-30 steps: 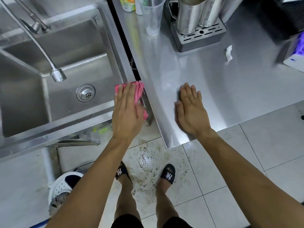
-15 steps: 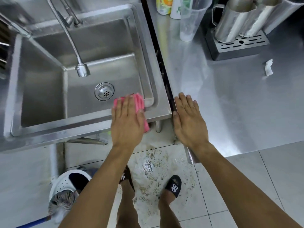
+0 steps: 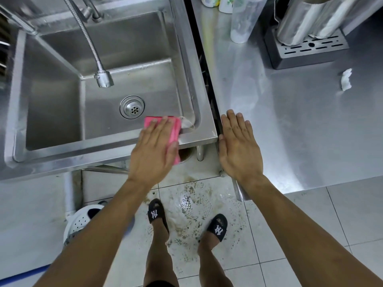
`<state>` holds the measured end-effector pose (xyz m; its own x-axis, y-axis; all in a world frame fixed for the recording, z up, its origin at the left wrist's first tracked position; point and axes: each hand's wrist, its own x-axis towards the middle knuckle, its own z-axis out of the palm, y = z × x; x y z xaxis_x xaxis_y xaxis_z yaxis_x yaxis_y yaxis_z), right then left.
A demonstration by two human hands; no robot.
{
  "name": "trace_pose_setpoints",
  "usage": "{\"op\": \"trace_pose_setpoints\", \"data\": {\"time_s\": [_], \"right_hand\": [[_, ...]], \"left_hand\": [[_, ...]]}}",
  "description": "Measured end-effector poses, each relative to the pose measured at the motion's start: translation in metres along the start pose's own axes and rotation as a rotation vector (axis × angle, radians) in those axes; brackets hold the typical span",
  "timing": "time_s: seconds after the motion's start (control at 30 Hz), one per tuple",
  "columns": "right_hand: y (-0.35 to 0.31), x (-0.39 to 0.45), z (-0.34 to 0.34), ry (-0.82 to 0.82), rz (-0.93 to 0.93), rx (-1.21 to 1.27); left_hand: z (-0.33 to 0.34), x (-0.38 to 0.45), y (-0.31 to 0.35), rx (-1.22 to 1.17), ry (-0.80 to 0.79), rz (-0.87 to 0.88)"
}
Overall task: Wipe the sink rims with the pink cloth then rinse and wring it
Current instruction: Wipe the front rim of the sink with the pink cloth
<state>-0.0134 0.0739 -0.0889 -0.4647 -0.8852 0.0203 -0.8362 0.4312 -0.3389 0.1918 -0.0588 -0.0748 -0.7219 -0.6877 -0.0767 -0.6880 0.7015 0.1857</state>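
While the left hand [image 3: 153, 150] presses flat, fingers straight, on the folded pink cloth [image 3: 173, 129] at the front rim of the stainless steel sink [image 3: 62, 160], the right hand [image 3: 238, 146] rests flat on the steel counter's [image 3: 300, 131] edge. Cloth looks soft, light, likely damp; palm pressure suits. Rim runs free leftward; basin open behind.

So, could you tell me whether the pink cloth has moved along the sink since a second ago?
Yes. The pink cloth has slid leftward off the sink's right rim onto its front rim, nearer the drain.
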Motion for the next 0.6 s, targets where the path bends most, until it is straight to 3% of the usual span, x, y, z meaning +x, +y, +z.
{"op": "trace_pose_setpoints", "data": {"time_s": [0.07, 0.13, 0.3, 0.47, 0.6], "right_hand": [[-0.001, 0.0, 0.0, 0.003, 0.003, -0.009], [-0.002, 0.001, 0.001, 0.007, 0.008, -0.009], [-0.002, 0.0, 0.0, 0.002, 0.012, 0.002], [-0.002, 0.001, 0.001, 0.015, 0.025, 0.007], [-0.004, -0.001, 0.001, 0.025, 0.019, -0.004]], "left_hand": [[-0.006, 0.004, -0.011, -0.088, 0.082, -0.2], [-0.004, 0.023, 0.014, -0.14, 0.136, -0.287], [0.014, 0.048, 0.088, -0.151, 0.132, -0.084], [0.009, 0.021, 0.031, -0.06, 0.08, 0.111], [-0.003, -0.009, -0.036, -0.003, 0.045, 0.055]]}}
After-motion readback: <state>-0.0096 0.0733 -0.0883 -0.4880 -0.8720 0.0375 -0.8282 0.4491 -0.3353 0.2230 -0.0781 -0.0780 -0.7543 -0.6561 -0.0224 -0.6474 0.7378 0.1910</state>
